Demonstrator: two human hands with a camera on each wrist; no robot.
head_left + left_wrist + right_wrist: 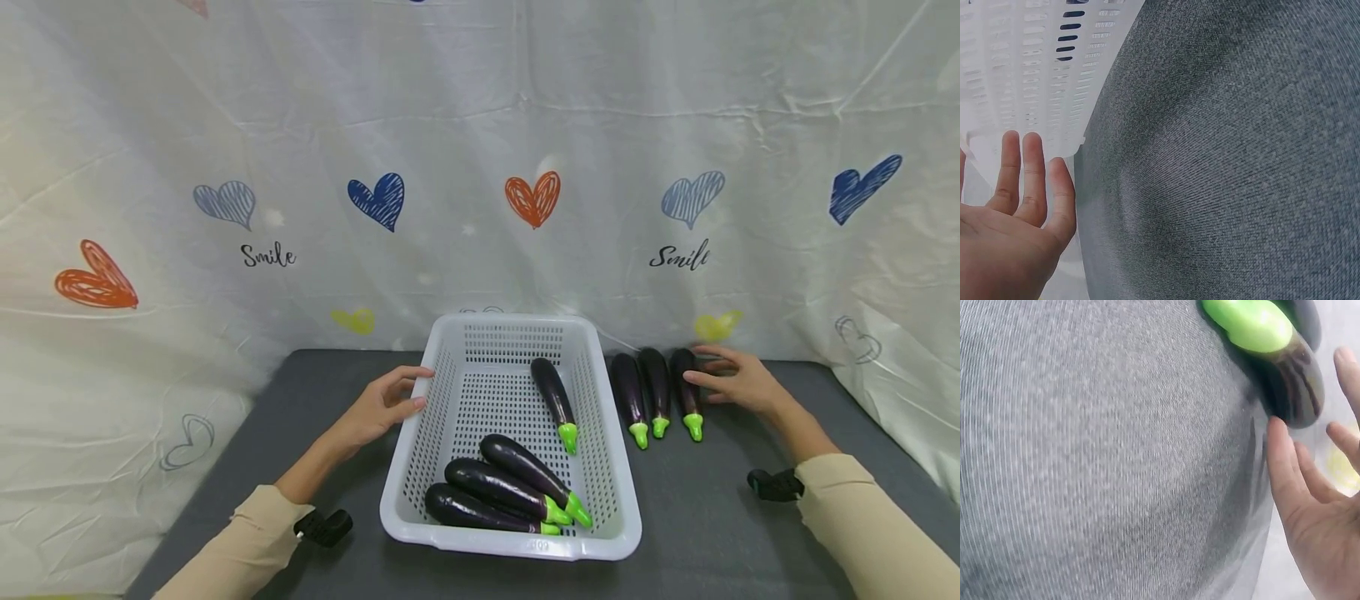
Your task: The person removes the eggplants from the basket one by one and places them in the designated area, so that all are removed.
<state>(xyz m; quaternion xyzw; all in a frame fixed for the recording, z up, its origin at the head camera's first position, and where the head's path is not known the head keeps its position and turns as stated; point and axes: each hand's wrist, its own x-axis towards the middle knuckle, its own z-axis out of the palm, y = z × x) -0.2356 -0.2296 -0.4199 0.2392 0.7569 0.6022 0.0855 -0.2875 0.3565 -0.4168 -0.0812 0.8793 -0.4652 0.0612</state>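
In the head view, my left hand (375, 412) reaches to the left rim of a white plastic basket (628, 500), fingertips right at the edge. The left wrist view shows its fingers extended beside the slotted basket wall (1029, 69). On the right, my right hand (738, 385) has its fingers spread loosely at the rightmost eggplant (684, 379), which lies on the table with its green cap toward me. From the right wrist, one fingertip is right at the dark end of that eggplant (1302, 384), and the fingers are not curled round it.
Two more eggplants, one nearer (628, 387) and one in the middle (656, 383), lie between the basket and my right hand. Inside the basket, one eggplant (551, 390) lies apart, with several others (495, 482) bunched at the front. A white heart-printed sheet (450, 250) hangs behind the dark table (697, 533).
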